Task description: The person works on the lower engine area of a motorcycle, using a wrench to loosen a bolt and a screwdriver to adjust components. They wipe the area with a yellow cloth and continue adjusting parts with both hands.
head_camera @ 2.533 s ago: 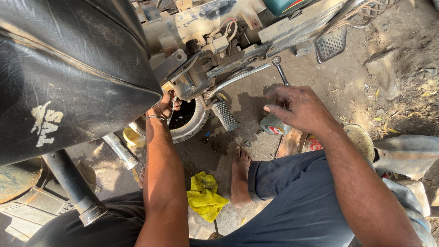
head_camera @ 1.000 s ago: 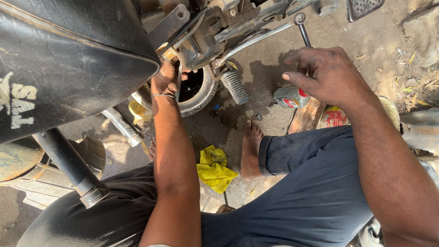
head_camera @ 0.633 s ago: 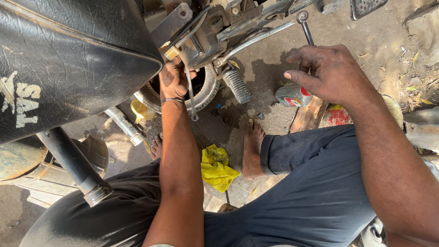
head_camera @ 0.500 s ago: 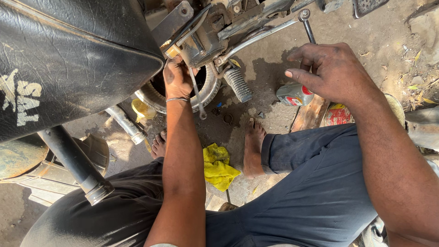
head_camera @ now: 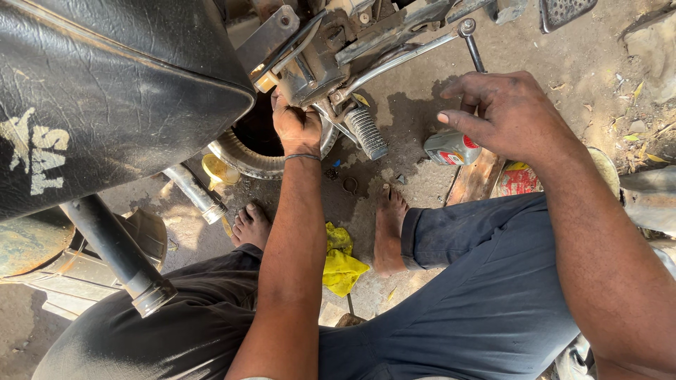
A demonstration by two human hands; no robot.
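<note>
My left hand [head_camera: 297, 127] has climbed from the round casing [head_camera: 246, 160] to the metal bracket [head_camera: 310, 67] under the seat [head_camera: 105, 91] — fingers curled there, though I cannot tell what they grip. My right hand [head_camera: 503, 112] hovers, fingers loosely spread, holding nothing, above a small can [head_camera: 451, 148] lying on its side on the ground.

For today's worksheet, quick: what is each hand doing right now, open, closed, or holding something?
Left hand: reaching in at the engine parts under the black seat; grip hidden, cannot be told.
Right hand: open, holding nothing, above the small grey bottle.
</note>
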